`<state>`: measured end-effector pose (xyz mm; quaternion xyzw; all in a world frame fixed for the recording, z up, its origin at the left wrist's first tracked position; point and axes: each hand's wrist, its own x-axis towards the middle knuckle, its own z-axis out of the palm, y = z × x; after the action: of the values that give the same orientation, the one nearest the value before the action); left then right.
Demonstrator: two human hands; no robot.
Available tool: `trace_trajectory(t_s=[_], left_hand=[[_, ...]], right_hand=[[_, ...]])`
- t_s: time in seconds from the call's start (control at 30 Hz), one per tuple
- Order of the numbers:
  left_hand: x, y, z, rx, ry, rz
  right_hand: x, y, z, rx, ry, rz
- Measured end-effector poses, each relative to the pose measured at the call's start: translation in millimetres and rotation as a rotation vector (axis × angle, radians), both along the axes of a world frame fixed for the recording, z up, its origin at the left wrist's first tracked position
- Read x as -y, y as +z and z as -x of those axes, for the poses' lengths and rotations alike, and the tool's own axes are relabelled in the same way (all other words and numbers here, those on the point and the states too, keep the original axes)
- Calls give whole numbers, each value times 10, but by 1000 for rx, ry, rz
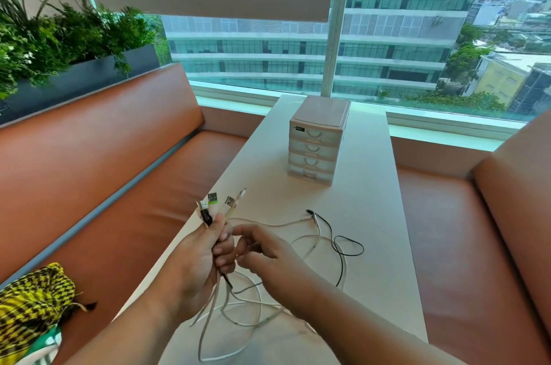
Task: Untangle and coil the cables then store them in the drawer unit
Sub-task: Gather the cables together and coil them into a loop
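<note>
My left hand (198, 260) is closed around a bundle of cables (222, 248), gripping them just below their USB plugs (219, 203), which stick up above my fist. The white and black cables hang down and spread in tangled loops (322, 248) over the white table (366, 203). My right hand (268, 257) is right beside the left, fingers curled at the cables just under the grip. A black cable loop (348, 245) lies to the right, its plug end pointing away. The beige drawer unit (317, 141) stands at the table's far end, all drawers closed.
Orange bench seats (98, 173) flank the table on both sides. A yellow-and-black patterned cloth (32, 299) lies on the left seat. A planter (83, 75) with green plants tops the left backrest. A large window is behind the drawer unit.
</note>
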<state>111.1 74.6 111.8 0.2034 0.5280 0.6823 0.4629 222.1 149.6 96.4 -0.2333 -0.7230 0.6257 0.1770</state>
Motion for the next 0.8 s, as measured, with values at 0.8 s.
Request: trace_trajectory(t_s=[0.8], left_hand=[[-90, 72, -62, 202, 33, 60]], right_hand=[[198, -141, -18, 139, 178, 250]])
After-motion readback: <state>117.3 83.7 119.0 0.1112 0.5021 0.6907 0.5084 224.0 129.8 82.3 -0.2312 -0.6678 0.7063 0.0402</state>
